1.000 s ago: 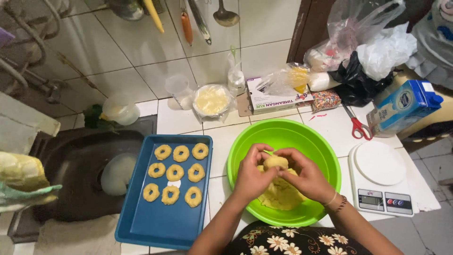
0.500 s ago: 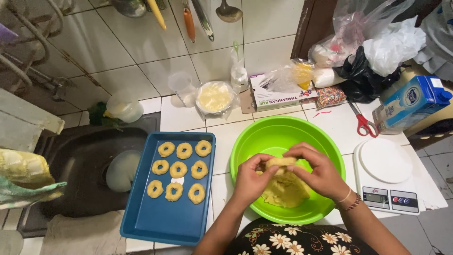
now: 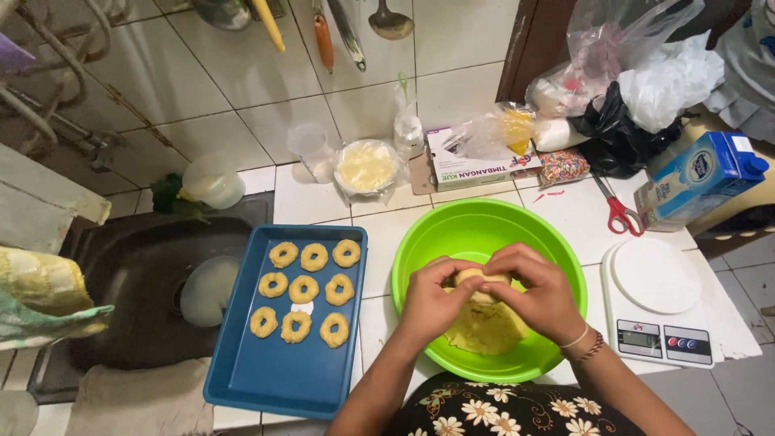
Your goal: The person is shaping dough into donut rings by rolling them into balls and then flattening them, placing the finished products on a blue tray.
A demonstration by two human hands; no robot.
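Over a bright green bowl (image 3: 484,222), my left hand (image 3: 432,299) and my right hand (image 3: 537,291) meet around a small piece of yellow dough (image 3: 478,280), fingertips pinching it from both sides. A larger lump of the same dough (image 3: 484,329) lies in the bowl under my hands. To the left sits a blue tray (image 3: 282,379) holding several ring-shaped dough pieces (image 3: 303,288) in rows.
A white kitchen scale (image 3: 655,299) stands right of the bowl, with red scissors (image 3: 618,211) and a blue carton (image 3: 698,178) behind it. A dark sink (image 3: 137,282) lies left of the tray. Cups, a covered bowl (image 3: 367,165), a box and plastic bags line the tiled wall.
My hands have stayed over the bowl, shifting slightly as the fingers work the small dough piece. The tray and the other things are unmoved.
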